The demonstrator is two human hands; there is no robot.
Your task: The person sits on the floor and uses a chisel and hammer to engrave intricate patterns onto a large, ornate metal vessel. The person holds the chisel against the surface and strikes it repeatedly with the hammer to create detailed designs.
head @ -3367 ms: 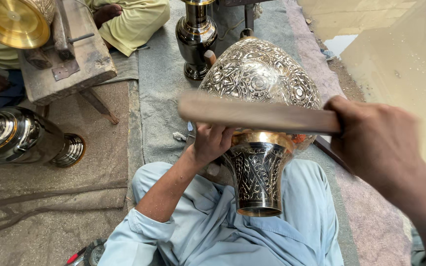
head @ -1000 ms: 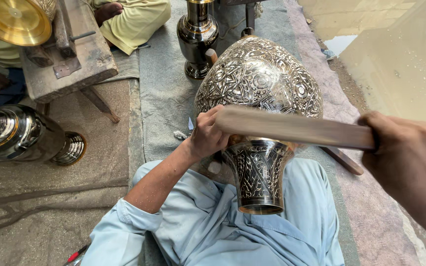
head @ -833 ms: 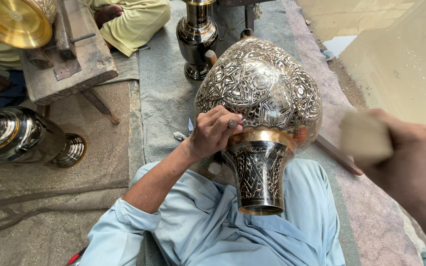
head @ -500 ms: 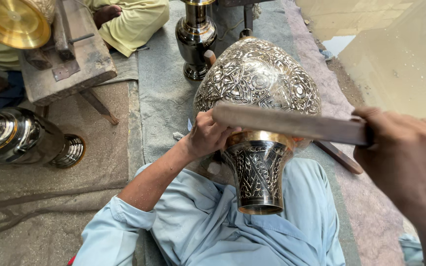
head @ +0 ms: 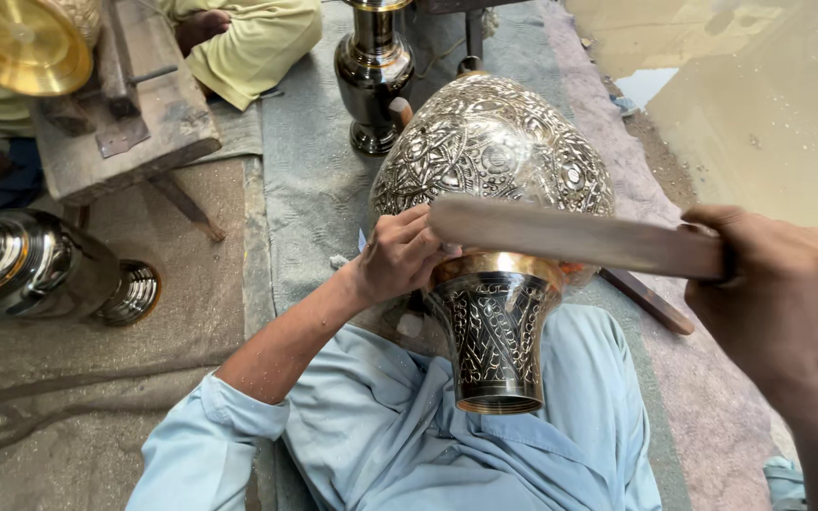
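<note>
A large engraved metal vase lies on its side across my lap, its dark patterned neck pointing toward me. My left hand rests against the vase's shoulder beside the brass band, fingers curled as if pinching a small tool that I cannot make out. My right hand grips a flat wooden stick held crosswise just above the brass band and the left hand's knuckles.
A dark metal vase stands upright beyond the big one. A shiny vase lies at the left. A wooden bench and a brass bowl sit at top left beside another person's leg. A wooden piece lies on the mat.
The wooden stick has swung up and down over the left hand repeatedly; it has come back down across the vase's brass band. The left hand and the vase have stayed put.
</note>
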